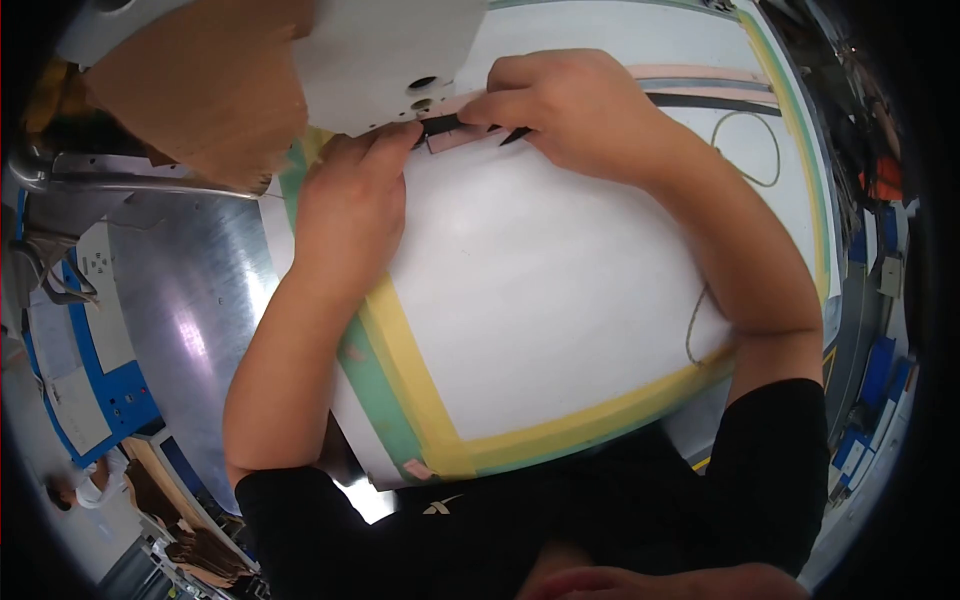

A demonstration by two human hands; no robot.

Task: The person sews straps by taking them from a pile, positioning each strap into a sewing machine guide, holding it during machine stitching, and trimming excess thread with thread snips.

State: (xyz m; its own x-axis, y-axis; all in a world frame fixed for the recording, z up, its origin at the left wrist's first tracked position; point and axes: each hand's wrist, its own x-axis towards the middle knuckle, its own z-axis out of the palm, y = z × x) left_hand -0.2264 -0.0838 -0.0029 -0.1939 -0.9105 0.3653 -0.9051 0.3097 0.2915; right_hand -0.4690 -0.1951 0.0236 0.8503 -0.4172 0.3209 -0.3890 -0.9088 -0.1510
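A short black strip (441,125) is seen lying nearly level across the far part of a white sheet (560,300). Its left end is touched by the fingers of the left hand (355,190); its right end is partly covered by the right hand (565,115). A flat pinkish strip (452,141) is shown along its near side. Beneath the right hand, a dark pointed tip (516,136) is aimed toward the sheet's near-left side, the rest being hidden.

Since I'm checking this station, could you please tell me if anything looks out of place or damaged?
A thin greyish cord lies loosely curled on the smooth white sheet, perhaps stray; the brown papery sheet, upper left, looks ragged-edged, perhaps torn.
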